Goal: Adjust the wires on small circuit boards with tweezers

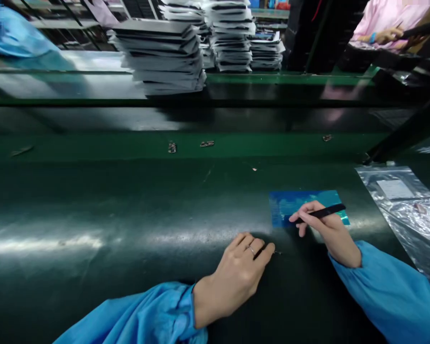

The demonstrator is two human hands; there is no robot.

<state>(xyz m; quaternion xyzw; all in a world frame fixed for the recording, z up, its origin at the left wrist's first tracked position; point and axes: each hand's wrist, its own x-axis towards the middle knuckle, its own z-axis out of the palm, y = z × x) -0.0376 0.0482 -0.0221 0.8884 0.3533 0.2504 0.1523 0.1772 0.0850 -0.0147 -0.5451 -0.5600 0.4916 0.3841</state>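
My right hand (322,227) is closed around a black pen-like tool (327,211), its tip pointing left and down over a shiny blue film sheet (288,203) on the dark green table (129,200). Lower and to the left, my left hand (241,267) rests on the table with its fingers curled, a ring on one of them. A tiny thin piece (278,252) shows at its index fingertip; what lies under the fingers is hidden.
A clear zip bag (415,215) with a white label lies at the right. Small metallic parts (207,144) dot the green strip. Behind stand stacks of grey sheets (165,57) and a black post (397,131). Two people are beyond, one in blue (17,36), one in pink (380,24).
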